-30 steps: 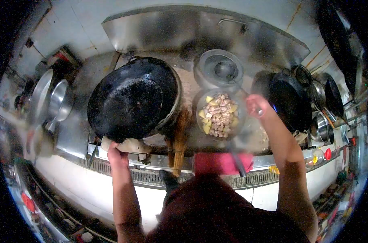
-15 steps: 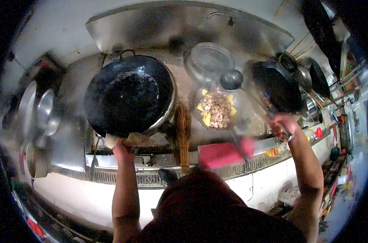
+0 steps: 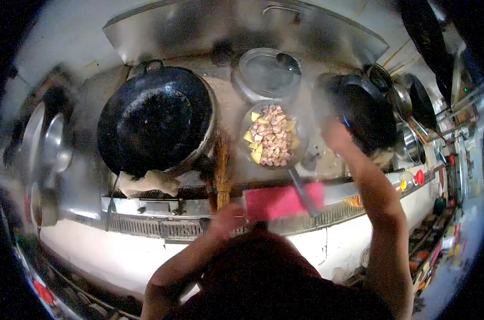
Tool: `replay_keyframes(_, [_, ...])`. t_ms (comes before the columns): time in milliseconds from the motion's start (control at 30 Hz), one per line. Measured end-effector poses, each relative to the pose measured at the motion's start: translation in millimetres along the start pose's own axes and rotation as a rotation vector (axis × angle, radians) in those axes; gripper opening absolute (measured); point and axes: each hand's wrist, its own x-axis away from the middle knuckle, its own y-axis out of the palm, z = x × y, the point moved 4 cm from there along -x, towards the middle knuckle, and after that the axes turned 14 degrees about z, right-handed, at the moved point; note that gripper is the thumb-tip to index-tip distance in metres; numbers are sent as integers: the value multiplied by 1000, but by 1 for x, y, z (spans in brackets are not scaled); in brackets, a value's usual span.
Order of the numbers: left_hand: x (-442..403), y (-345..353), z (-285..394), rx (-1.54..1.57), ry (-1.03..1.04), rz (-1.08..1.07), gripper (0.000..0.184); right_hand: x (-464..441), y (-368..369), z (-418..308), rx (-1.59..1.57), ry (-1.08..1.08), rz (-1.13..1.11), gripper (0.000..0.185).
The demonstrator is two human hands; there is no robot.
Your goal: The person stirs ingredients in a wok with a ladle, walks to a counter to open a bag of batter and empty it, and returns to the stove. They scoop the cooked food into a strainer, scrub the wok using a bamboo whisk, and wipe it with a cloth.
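My left hand (image 3: 227,221), smeared by motion, is beside the pink block-like object (image 3: 263,202) at the counter's front edge; its fingers cannot be made out. Over the right side of the stove, my right hand (image 3: 336,137) is closed and blurred. It appears to grip a ladle whose dark bowl (image 3: 289,63) is over the round metal pot (image 3: 242,90) at the back; the handle is lost in blur. Diced meat and yellow potato chunks (image 3: 274,136) fill a long-handled round vessel between the woks. A pale cloth (image 3: 148,184) lies at the left wok's front rim.
A large black wok (image 3: 156,120) is on the left and another dark wok (image 3: 364,114) on the right, with haze nearby. A bamboo brush (image 3: 222,176) stands between burners. Metal basins (image 3: 61,141) are at far left; pans (image 3: 410,141) crowd the right.
My left hand has let go of the cloth at the wok and moved right to the pink object. My right hand has moved up and left, the ladle bowl going back over the pot.
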Motion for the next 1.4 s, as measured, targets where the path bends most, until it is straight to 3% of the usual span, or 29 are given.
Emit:
replay_keyframes(33, [-28,25,-48,-119,-467,22,39,-25,35,1,7,-172,16,34])
replay_keyframes(67, [-54,57,-95,-119,-479,-83,38,-43,61,1,13,-340,30,34])
replay_keyframes(133, [-99,101,-166,-110,-298,-211,31,-54,59,-22,-358,-55,-104,24])
replay_keyframes(167, [-114,132,-177,-101,-296,-206,31,-67,63,-15,-356,-64,-109,24])
replay_keyframes(233, [-130,179,-193,69,-394,-377,33,-71,84,-18,-1640,599,-936,20])
replay_keyframes(267, [-135,192,-201,127,-428,-432,34,-70,82,-11,-1635,600,-944,20])
replay_keyframes(333, [-142,194,-215,183,-463,-234,30,-52,35,-20,-1951,699,-1255,17])
replay_keyframes(367, [-141,195,-217,203,-471,-165,29,-45,17,-14,-2009,801,-1211,23])
replay_keyframes(433, [-127,189,-204,235,-209,-18,25,-34,-12,3,-1992,798,-1289,24])
replay_keyframes(500, [-138,176,-209,73,-172,107,22,-16,-39,16,-1973,796,-1368,25])
replay_keyframes(567, [-105,180,-154,-14,-213,271,14,3,-62,31,-1892,772,-1212,29])
replay_keyframes(700, [-111,147,-146,11,-180,255,10,40,-93,49,-1793,829,-1279,30])
replay_keyframes(867, [-120,123,-160,46,-331,253,9,73,-106,82,-1326,787,-1083,30])
replay_keyframes(933, [-106,129,-143,22,-296,263,8,83,-110,99,-1139,767,-1053,35])
replay_keyframes(1033, [-103,125,-142,33,-263,250,8,93,-140,101,-829,372,-769,46])
replay_keyframes(1067, [-103,124,-144,65,-266,227,9,96,-140,102,-821,371,-769,46])
replay_keyframes(1167, [-84,127,-126,191,-302,197,14,87,-133,115,-423,-142,-561,49])
replay_keyframes(1300, [-53,97,-122,51,-246,216,21,49,-97,106,-350,-174,-317,48])
replay_keyframes(1367, [-19,80,-103,-112,-119,132,26,12,-54,98,-287,-261,-179,48])
replay_keyframes(1400, [0,73,-91,-200,-25,207,26,-7,-31,92,-240,-273,-108,46])
